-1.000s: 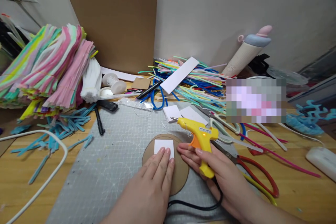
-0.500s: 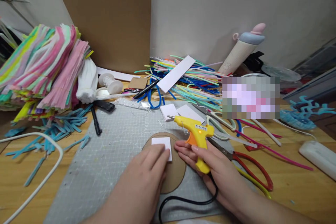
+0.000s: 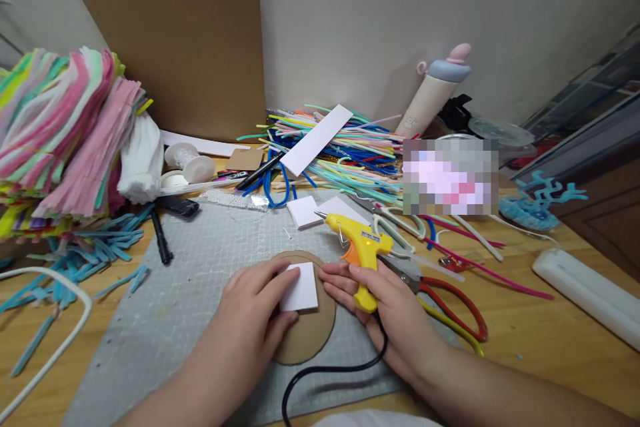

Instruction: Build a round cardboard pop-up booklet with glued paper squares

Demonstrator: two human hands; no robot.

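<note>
A brown cardboard disc (image 3: 310,337) lies on a grey cutting mat (image 3: 200,320). On the disc sits a small white square of paper (image 3: 303,287). My left hand (image 3: 250,310) rests on the disc with fingers stretched out, fingertips touching the square's left edge. My right hand (image 3: 380,310) grips the handle of a yellow glue gun (image 3: 357,247), nozzle pointing up-left away from the disc, while its fingertips touch the disc's right rim. A black cord (image 3: 325,373) runs from the gun toward me.
Red-handled scissors (image 3: 445,303) and green-handled scissors (image 3: 395,227) lie right of the gun. Piles of coloured pipe cleaners (image 3: 65,127) stand at the left and behind the mat (image 3: 350,153). A cardboard sheet (image 3: 170,47) leans on the wall. A black marker (image 3: 161,240) lies at the mat's left edge.
My left hand slid leftward off the white square, uncovering most of it; only the fingertips touch its edge now. The camera swung right. The right hand kept its grip on the glue gun.
</note>
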